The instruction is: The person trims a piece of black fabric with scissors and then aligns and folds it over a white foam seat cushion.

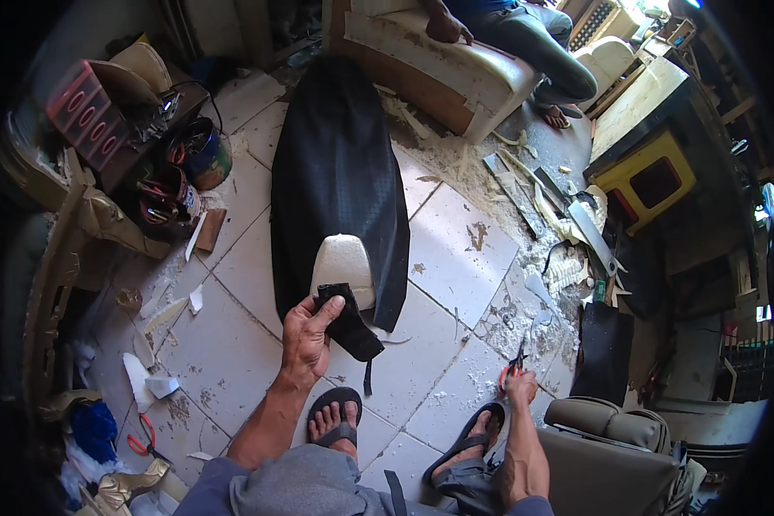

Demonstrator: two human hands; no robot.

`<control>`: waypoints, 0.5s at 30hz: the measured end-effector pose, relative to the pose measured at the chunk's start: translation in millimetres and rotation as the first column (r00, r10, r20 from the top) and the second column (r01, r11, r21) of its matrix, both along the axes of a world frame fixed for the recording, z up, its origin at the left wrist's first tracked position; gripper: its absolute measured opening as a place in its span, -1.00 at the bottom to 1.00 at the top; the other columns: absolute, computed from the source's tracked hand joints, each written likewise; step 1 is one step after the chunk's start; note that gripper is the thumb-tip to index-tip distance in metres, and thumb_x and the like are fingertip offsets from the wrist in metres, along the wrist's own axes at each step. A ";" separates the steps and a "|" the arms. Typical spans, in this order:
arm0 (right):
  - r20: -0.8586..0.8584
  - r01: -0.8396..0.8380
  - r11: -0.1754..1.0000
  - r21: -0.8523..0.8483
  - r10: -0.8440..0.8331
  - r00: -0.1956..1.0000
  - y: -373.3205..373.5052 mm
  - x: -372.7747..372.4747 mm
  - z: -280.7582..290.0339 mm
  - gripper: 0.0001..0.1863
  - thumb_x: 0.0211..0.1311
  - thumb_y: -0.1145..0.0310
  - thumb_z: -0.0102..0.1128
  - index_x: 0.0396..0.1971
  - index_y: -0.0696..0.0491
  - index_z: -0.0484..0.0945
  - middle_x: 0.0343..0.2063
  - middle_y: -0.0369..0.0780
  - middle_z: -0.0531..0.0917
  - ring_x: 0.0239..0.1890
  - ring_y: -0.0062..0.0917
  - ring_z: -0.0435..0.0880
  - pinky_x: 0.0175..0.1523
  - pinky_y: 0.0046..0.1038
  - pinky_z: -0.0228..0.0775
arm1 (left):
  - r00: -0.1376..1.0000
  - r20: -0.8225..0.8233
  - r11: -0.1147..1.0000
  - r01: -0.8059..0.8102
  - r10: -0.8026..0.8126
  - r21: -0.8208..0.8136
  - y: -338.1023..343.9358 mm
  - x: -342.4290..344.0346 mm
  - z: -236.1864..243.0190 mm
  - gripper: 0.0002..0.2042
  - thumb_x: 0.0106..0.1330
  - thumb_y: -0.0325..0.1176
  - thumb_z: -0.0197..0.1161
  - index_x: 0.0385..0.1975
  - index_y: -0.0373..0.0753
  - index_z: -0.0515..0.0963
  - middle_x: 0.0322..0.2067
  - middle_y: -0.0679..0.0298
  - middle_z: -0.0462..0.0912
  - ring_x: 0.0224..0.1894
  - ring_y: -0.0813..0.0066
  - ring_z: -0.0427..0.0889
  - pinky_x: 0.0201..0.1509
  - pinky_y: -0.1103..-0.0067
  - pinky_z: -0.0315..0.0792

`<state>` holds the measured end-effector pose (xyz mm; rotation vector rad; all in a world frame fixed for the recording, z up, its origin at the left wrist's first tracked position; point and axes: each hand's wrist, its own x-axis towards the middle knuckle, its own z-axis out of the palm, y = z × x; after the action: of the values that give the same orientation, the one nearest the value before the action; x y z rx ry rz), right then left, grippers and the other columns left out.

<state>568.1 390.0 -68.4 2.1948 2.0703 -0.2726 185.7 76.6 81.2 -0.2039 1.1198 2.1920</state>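
My left hand [308, 337] is closed around a piece of black sheet material [351, 325], thumb on top, with a narrow strip dangling from its lower end. Just beyond it lies a long motorcycle-style seat, draped in a black cover [335, 146]. Pale foam [342, 262] shows at the seat's near end, partly hidden by the held piece. Low on the right, my right hand [519, 389] grips red-handled scissors [514, 368] close to the floor, their dark blades pointing away from me. My sandalled feet are on the tiles between the hands.
A co-worker [525, 43] sits on a pale padded seat [456, 64] at the back. Foam scraps, dust and a long blade [592, 232] litter the right floor. Tubs of tools [199, 153] stand at left. Another red-handled tool [143, 439] lies lower left; grey cushions [606, 451] lower right.
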 end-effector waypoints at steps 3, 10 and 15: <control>-0.408 -0.072 0.974 -0.217 -0.024 0.913 15.0 -31.7 11.0 -0.61 0.08 0.30 0.38 -0.11 0.16 0.56 -0.37 -0.15 0.69 -0.46 -0.37 0.65 -0.27 -0.26 0.57 | 0.999 0.006 0.999 0.039 -0.039 0.031 3.1 2.4 5.4 -0.86 0.32 -0.50 0.40 -0.16 -0.27 0.68 -0.25 0.32 0.76 -0.21 0.61 0.69 0.02 0.64 0.53; -0.937 -0.715 0.643 -0.274 -0.010 0.349 -149.4 -210.1 131.2 -0.57 0.24 0.25 0.43 -0.06 0.18 0.48 -0.39 -0.25 0.61 -0.43 -0.63 0.52 -0.32 -0.54 0.42 | 0.998 -0.013 0.998 0.060 -0.060 -0.002 -1.8 7.1 9.7 -0.87 0.36 -0.53 0.32 -0.14 -0.27 0.66 -0.26 0.26 0.77 -0.23 0.53 0.74 -0.01 0.57 0.61; -0.893 -0.800 0.588 -0.123 0.286 0.348 -184.7 -237.7 188.1 -0.32 0.14 -0.07 0.49 -0.04 0.21 0.49 -0.39 -0.15 0.59 -0.35 -0.47 0.60 -0.16 -0.39 0.50 | 0.997 -0.036 0.998 0.067 -0.067 -0.001 -3.8 9.6 25.7 -0.87 0.36 -0.51 0.31 -0.14 -0.28 0.66 -0.25 0.26 0.76 -0.22 0.53 0.73 0.01 0.55 0.60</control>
<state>330.4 205.3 119.7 0.8288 2.4891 -1.8175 195.3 72.9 106.9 -0.1250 1.1304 2.1444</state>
